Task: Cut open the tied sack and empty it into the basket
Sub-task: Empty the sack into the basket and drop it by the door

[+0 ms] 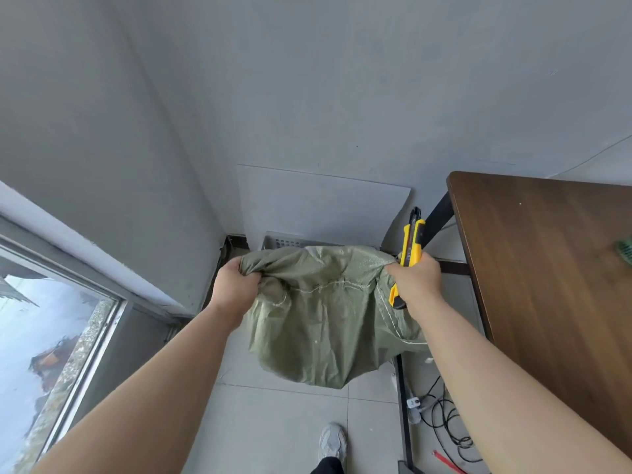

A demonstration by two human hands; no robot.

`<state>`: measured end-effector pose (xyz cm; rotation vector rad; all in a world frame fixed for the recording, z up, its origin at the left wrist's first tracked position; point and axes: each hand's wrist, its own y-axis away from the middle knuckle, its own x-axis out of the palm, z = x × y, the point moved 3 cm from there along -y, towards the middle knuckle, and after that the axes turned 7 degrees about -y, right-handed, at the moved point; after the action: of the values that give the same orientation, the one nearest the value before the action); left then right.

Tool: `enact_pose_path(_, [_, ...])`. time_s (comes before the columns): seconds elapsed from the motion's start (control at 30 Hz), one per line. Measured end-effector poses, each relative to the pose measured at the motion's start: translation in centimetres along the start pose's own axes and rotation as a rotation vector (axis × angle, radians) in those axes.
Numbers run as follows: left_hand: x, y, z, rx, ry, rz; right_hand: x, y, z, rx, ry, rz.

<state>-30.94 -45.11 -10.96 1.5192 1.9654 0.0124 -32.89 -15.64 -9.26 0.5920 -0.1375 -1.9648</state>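
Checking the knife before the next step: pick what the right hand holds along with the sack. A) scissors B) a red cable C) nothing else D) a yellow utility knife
D: the right hand grips a yellow utility knife against the edge of the green sack, its tip pointing up and away, while the left hand bunches the sack's other side.

grey walls [307,80], brown table [554,254], window [44,336]
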Motion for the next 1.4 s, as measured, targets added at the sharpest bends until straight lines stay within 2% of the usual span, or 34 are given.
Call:
enact_pose_path(0.07, [-0.2, -0.3, -1.1, 0.047, 0.005, -0.017, -0.5, -0.4, 1.0, -0.031, -0.056, -0.018])
enact_pose_path(0.23, [0.0, -0.8, -0.8, 0.002, -0.261, 0.07, -0.8, -1.1, 0.9, 0.025, 0.063, -0.008])
enact_pose_path(0.33, [-0.4, -1.0, -1.9, 0.007, -0.193, 0.024, -0.9, -1.5, 2.0, 0.023, 0.067, -0.006])
enact_pose_path(0.47, [-1.0, -1.8, -3.3, 0.035, -0.071, -0.082, -1.4, -2.0, 3.6, -0.028, -0.05, -0.056])
enact_pose_path(0.63, [-0.6, -2.0, -2.3, -0.005, -0.182, -0.018, -1.7, -2.1, 2.6, 0.048, -0.03, -0.037])
enact_pose_path(0.8, [-1.4, -2.6, -4.6, 0.018, -0.052, -0.151, -1.5, -2.6, 5.0, -0.016, -0.148, -0.087])
enact_pose_path(0.93, [-1.2, -2.7, -4.1, 0.003, -0.222, -0.019, -1.1, -2.2, 5.0, 0.025, -0.034, -0.018])
enact_pose_path(1.07, [-2.1, -3.1, -5.4, -0.012, -0.108, -0.086, -1.2, -2.8, 7.0, -0.014, -0.078, -0.026])
enact_pose_path(1.2, [-2.0, -3.3, -5.8, -0.026, -0.112, -0.022, -1.2, -3.0, 7.7, -0.014, -0.056, -0.017])
enact_pose_path(1.33, [-2.3, -3.3, -7.0, 0.02, 0.013, -0.119, -1.1, -3.3, 8.8, -0.033, -0.146, -0.031])
enact_pose_path(1.4, [-2.2, -3.2, -7.2, 0.021, -0.061, -0.077, -1.3, -3.5, 8.9, -0.037, -0.108, -0.032])
